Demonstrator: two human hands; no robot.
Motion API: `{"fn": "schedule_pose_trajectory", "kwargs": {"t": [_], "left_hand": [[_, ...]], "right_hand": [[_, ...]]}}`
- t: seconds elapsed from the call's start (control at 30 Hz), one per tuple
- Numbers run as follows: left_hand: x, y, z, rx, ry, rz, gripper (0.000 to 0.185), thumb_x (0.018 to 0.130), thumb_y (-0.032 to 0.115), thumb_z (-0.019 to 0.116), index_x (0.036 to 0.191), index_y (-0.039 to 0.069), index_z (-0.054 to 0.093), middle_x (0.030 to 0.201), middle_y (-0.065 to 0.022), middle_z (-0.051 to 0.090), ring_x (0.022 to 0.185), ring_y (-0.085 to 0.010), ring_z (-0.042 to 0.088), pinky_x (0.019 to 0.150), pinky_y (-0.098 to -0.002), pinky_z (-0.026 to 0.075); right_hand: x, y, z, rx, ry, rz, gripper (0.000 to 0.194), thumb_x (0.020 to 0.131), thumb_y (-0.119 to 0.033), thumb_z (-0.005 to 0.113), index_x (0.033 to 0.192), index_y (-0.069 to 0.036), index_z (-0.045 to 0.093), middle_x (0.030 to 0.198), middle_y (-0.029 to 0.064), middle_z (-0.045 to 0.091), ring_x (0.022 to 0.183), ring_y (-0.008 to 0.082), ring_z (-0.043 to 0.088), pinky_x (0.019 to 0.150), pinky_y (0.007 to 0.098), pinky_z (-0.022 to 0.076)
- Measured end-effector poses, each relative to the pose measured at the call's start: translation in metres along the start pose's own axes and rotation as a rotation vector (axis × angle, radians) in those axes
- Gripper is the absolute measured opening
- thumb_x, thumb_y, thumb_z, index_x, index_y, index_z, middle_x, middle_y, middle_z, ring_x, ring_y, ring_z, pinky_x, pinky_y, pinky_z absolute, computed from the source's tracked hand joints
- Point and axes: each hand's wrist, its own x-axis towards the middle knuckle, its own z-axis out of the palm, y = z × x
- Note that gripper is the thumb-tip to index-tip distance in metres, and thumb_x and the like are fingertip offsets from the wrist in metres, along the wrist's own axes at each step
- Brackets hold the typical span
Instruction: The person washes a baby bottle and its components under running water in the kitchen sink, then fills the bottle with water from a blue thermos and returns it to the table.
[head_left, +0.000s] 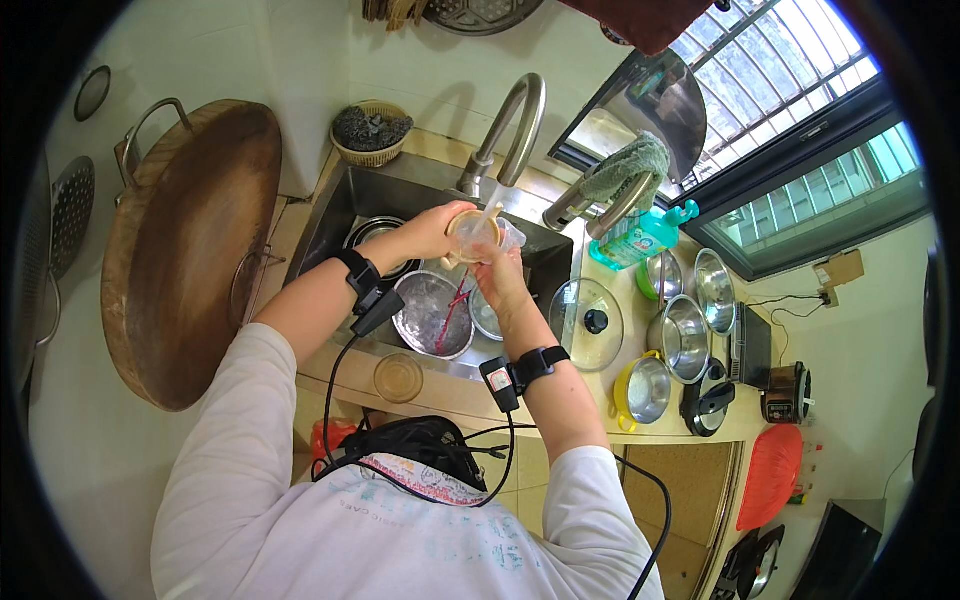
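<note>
Under the running stream of the curved metal faucet (517, 142), a small clear cup with beige parts (472, 227) is held over the sink (555, 247). My left hand (435, 234) grips its beige rim from the left. From below and the right, my right hand (497, 274) holds it too, its fingers partly hiding the clear body. Beneath my hands a metal bowl (420, 315) sits in the sink, with a thin red cord or strip (452, 307) over it. A second bowl (486, 315) lies partly behind my right forearm. Dark-rimmed round cookware (379, 231) is half covered by my left wrist.
A round glass jar or lid (398, 377) stands at the counter's front edge. Right of the sink are a glass pot lid (577, 330), a green soap bottle (634, 241) and several metal bowls (684, 337). A large wooden board (199, 255) leans at left.
</note>
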Motion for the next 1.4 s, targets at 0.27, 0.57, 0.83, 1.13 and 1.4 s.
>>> {"fn": "schedule_pose_trajectory", "kwargs": {"t": [0.27,0.57,0.83,1.13,1.4], "left_hand": [[-0.006,0.019,0.002,0.345,0.032,-0.106,0.057,0.062,0.026,0.077,0.107,0.0,0.053,0.099,-0.0166,0.063,0.092,-0.0291,0.063,0.08,-0.0385,0.049],[-0.002,0.018,0.002,-0.136,-0.049,-0.358,0.032,0.093,0.032,0.051,0.105,0.002,0.053,0.09,-0.0088,0.063,0.064,-0.0139,0.063,0.045,-0.0255,0.049],[0.0,0.004,0.021,-0.129,-0.068,-0.259,0.03,0.097,0.027,0.045,0.111,0.001,0.051,0.097,-0.0068,0.06,0.086,-0.0147,0.059,0.074,-0.0277,0.048],[-0.011,-0.004,0.013,-0.341,-0.013,-0.144,0.027,0.092,0.018,0.056,0.113,0.001,0.056,0.101,-0.0043,0.063,0.088,-0.0101,0.058,0.077,-0.0257,0.049],[-0.02,0.0,0.003,-0.091,-0.029,-0.185,0.032,0.083,0.013,0.067,0.112,0.001,0.059,0.099,-0.0053,0.064,0.083,-0.0099,0.061,0.066,-0.0245,0.052]], "right_hand": [[-0.01,-0.011,0.016,0.001,-0.173,0.182,0.052,0.092,-0.052,0.046,0.119,-0.008,0.049,0.117,0.009,0.056,0.101,0.0222,0.059,0.081,0.0377,0.0509],[-0.006,-0.008,0.002,0.286,0.013,0.343,0.071,0.089,-0.063,0.033,0.126,-0.004,0.046,0.127,0.0156,0.05,0.114,0.0295,0.052,0.096,0.0429,0.0428],[-0.003,-0.008,-0.018,0.196,-0.036,0.476,0.071,0.089,-0.065,0.032,0.129,-0.008,0.044,0.129,0.0129,0.048,0.116,0.0316,0.051,0.094,0.0444,0.0464],[0.0,0.001,-0.002,0.299,-0.075,0.485,0.063,0.092,-0.059,0.028,0.126,-0.009,0.047,0.125,0.0122,0.052,0.112,0.0305,0.054,0.091,0.0483,0.048],[0.002,0.003,0.003,0.315,-0.242,0.581,0.061,0.093,-0.056,0.026,0.121,-0.007,0.05,0.114,0.0164,0.057,0.1,0.0335,0.06,0.085,0.0471,0.0518]]}}
